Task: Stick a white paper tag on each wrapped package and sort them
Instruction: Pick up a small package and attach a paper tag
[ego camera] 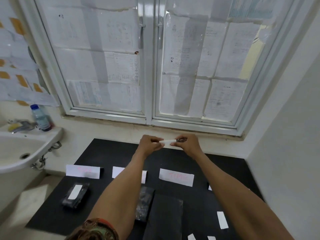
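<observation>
Two bare forearms reach out over a black table [103, 153]. At the table's 12 o'clock edge, raised in the air, the left hand [150, 144] and right hand [187, 144] each pinch one end of a small white paper tag [168, 142], fingers curled on it. At 9 o'clock a black wrapped package [72, 203] lies with a white strip stuck on top. A second wrapped package [144, 203] lies near the centre, partly hidden by the left forearm. White cards [176, 176] with faint pink writing stand in a row across the middle. Loose white strips [222, 219] lie at 4 o'clock. A white sink [17, 149] stands beside the table at 9 o'clock.
</observation>
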`<action>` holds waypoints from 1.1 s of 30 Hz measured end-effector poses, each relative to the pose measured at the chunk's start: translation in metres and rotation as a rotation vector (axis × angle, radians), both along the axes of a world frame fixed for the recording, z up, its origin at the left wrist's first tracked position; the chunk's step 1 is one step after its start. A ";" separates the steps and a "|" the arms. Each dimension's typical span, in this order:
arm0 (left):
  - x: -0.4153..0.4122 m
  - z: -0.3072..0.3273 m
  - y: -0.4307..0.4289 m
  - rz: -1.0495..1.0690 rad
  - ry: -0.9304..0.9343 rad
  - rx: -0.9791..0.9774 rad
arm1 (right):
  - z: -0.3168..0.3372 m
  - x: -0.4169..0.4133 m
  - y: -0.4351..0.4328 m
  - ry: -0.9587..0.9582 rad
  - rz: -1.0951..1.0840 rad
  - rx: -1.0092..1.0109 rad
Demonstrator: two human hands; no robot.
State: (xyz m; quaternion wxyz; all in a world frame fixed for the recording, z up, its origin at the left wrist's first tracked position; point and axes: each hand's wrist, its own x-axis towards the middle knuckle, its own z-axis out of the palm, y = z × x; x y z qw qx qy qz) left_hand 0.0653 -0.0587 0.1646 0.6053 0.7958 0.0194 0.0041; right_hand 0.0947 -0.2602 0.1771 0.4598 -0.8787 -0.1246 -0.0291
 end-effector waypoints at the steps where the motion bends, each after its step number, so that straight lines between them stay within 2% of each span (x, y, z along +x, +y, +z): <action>1: -0.005 -0.006 0.011 0.021 0.021 -0.003 | -0.004 -0.002 0.012 0.014 0.007 0.010; 3: -0.016 -0.019 0.035 0.093 0.057 -0.005 | -0.012 -0.006 0.039 0.052 0.009 0.062; 7: -0.047 -0.051 0.100 0.421 0.124 -0.025 | -0.041 -0.016 0.101 0.234 0.031 0.080; 11: -0.090 -0.076 0.165 0.686 0.211 0.114 | -0.087 -0.033 0.160 0.380 0.063 -0.078; 17: -0.142 -0.132 0.257 0.911 0.376 0.223 | -0.166 -0.082 0.238 0.495 0.007 -0.318; 23: -0.162 -0.184 0.307 0.961 0.444 0.215 | -0.226 -0.123 0.274 0.475 -0.181 -0.492; 27: -0.165 -0.202 0.310 0.923 0.523 0.212 | -0.231 -0.137 0.279 0.466 -0.286 -0.527; 33: -0.157 -0.212 0.312 0.819 0.634 0.310 | -0.235 -0.141 0.276 0.478 -0.295 -0.537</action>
